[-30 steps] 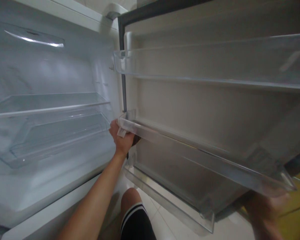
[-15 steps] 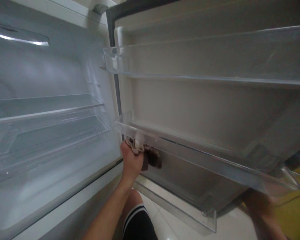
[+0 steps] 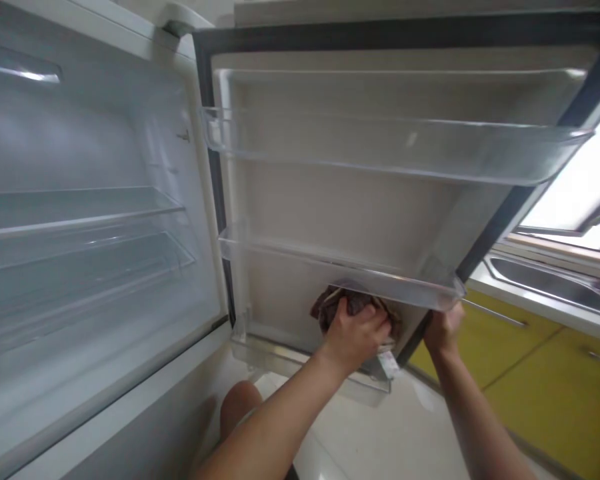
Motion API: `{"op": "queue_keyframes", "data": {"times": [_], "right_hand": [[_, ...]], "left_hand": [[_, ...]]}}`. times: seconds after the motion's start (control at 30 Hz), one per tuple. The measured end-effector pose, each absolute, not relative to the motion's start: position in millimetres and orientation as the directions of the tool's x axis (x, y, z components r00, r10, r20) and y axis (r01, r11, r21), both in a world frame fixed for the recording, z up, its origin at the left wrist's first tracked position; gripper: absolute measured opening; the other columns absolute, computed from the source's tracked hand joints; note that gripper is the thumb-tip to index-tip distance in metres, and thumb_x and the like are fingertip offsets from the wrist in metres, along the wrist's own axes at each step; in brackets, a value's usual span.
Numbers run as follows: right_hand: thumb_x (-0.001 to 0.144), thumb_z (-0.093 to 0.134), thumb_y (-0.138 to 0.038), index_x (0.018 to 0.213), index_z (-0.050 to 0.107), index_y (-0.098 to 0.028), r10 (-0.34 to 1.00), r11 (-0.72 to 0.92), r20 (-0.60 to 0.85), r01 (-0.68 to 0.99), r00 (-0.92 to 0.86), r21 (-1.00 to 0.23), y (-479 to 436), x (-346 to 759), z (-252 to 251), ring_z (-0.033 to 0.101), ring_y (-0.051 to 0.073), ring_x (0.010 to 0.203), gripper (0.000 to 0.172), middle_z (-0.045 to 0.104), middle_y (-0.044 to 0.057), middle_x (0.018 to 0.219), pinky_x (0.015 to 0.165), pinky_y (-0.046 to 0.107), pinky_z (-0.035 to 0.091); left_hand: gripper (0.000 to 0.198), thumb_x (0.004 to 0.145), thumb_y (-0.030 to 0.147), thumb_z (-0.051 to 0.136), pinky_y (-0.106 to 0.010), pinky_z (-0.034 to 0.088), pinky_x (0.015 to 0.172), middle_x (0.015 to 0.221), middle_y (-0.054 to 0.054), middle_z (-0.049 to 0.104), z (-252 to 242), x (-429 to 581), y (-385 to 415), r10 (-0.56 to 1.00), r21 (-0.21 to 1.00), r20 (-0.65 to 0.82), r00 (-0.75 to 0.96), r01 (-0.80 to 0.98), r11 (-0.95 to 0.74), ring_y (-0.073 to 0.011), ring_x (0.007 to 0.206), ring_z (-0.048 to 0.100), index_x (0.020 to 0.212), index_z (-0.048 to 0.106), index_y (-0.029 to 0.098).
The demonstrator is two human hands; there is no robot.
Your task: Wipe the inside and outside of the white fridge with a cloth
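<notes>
My left hand [image 3: 356, 339] presses a crumpled brown cloth [image 3: 331, 308] against the inner face of the open fridge door [image 3: 290, 307]. This spot lies just below the middle clear door shelf [image 3: 300, 259]. A small white tag [image 3: 389, 363] hangs from the cloth. At the door's outer edge, my right hand [image 3: 445, 327] grips the fridge door with its fingers curled round it, partly hidden behind the shelf's end. A lower clear door shelf [image 3: 267, 353] runs beneath my left hand.
Left of the door stands the fridge interior [image 3: 80, 287] with a glass shelf [image 3: 75, 207]. An upper door shelf [image 3: 380, 150] spans the door. Yellow cabinets [image 3: 545, 393] and a metal sink [image 3: 555, 283] are at the right. My knee [image 3: 239, 403] is below.
My left hand and the cloth have moved right along the door, away from the hinge side. The view has shifted, bringing the door's outer edge, my right hand and the sink into sight.
</notes>
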State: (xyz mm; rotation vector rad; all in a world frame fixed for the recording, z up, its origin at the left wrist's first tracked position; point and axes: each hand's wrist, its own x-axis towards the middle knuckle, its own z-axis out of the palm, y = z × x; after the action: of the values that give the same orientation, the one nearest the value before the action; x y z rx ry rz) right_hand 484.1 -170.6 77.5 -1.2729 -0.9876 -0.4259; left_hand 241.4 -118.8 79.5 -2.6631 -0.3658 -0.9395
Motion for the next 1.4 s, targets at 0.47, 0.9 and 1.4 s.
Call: {"op": "queue_keyframes", "data": {"times": [0.47,0.9,1.4], "right_hand": [[0.09,0.052,-0.083,0.107,0.067,-0.013,0.253,0.371,0.814,0.725,0.523,-0.581,-140.0,499.2,81.8,0.063,0.029,0.092,0.074,0.068,0.012,0.1,0.086,0.041,0.048],[0.09,0.051,-0.082,0.111,0.068,-0.014,0.306,0.38,0.816,0.723,0.491,-0.578,-124.6,514.6,83.7,0.064,0.033,0.107,0.074,0.069,0.015,0.112,0.097,0.045,0.05],[0.088,0.048,-0.084,0.109,0.066,-0.015,0.27,0.372,0.817,0.728,0.508,-0.576,-121.5,507.1,85.6,0.062,0.03,0.096,0.074,0.067,0.013,0.102,0.087,0.043,0.052]], "left_hand": [[0.056,0.078,0.016,0.081,-0.05,0.055,0.101,0.132,-0.013,0.06,92.0,158.5,-54.7,0.777,0.373,0.623,0.094,0.837,-0.401,-0.0365,0.125,0.051,0.13,0.062,0.019],[0.055,0.084,0.002,0.06,-0.041,0.058,0.104,0.137,-0.007,0.072,90.5,221.7,-76.9,0.424,0.214,0.276,0.862,0.375,-0.902,-0.0277,0.138,0.058,0.128,0.072,0.031],[0.021,0.065,0.014,0.076,-0.028,0.05,0.074,0.081,-0.003,0.082,45.8,151.2,6.9,0.59,0.435,-0.084,0.803,0.562,-0.703,-0.0231,0.083,0.075,0.081,0.085,0.023]]}}
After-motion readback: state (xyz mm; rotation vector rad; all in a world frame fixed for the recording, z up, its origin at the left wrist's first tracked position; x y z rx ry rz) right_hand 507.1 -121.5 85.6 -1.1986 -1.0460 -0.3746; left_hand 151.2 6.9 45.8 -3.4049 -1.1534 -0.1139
